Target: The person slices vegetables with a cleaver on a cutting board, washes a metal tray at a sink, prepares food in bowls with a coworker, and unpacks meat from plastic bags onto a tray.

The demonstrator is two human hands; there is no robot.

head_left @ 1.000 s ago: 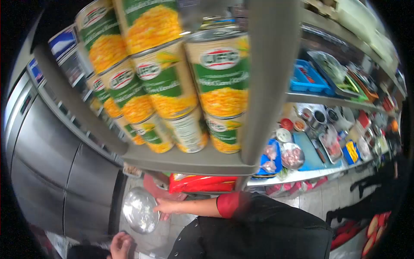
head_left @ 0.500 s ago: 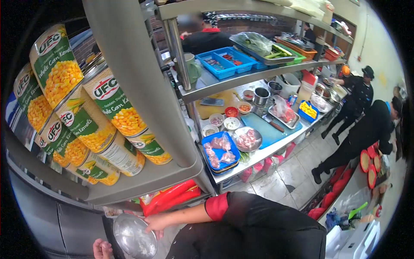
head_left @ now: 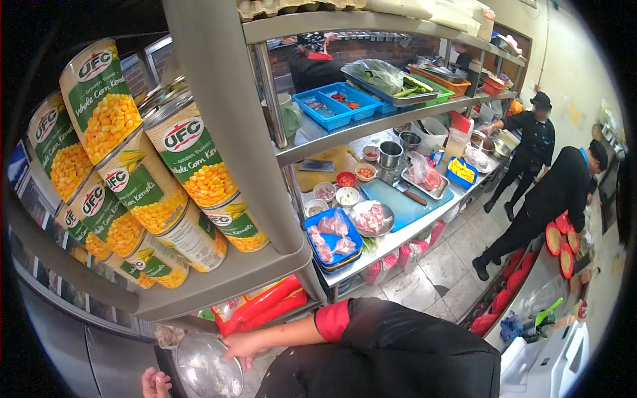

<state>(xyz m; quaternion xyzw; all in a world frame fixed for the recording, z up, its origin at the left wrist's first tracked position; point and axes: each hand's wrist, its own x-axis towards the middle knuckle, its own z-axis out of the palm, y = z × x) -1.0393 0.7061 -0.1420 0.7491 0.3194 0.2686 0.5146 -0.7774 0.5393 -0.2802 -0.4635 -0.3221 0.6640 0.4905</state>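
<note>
At the lower left, a round metal bowl (head_left: 207, 371) holds a white substance, smeared or powdery, which I cannot identify. My right hand (head_left: 243, 346), reaching in from the right below a red cuff, grips the bowl's rim with the thumb on top. Left of the bowl is my left hand (head_left: 156, 383), cut off by the frame edge. Its fingers are loosely bent and apart, and nothing shows in them. Red plastic packs (head_left: 262, 306) lie on a low shelf just beyond the bowl.
Stacked corn cans (head_left: 192, 149) fill the metal rack (head_left: 285, 265) at left. The worktable carries a blue tray of bagged meat (head_left: 333, 239), a bowl of meat (head_left: 373, 219), a knife (head_left: 408, 191) and a blue cutting board (head_left: 424, 209). Two co-workers (head_left: 561, 192) stand at right.
The view has shifted slightly, so the rack and table sit differently in frame. My right hand keeps its grip on the bowl. One co-worker at right now has an arm stretched toward the table.
</note>
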